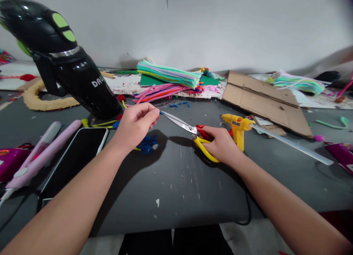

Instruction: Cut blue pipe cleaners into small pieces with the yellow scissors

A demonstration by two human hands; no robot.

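Scissors at Work Over Gray Surface

Hands [139,124] apart: R hand [220,143] grips scissors [180,123] w/ red-and-yellow handles, tips pointing to L hand, whose thumb and fingers are pinched together; what's between them, can't tell. Blue bundle [147,144] lies on gray surface [176,189] near L hand; yellow glue gun [237,126] sits just beyond R hand.
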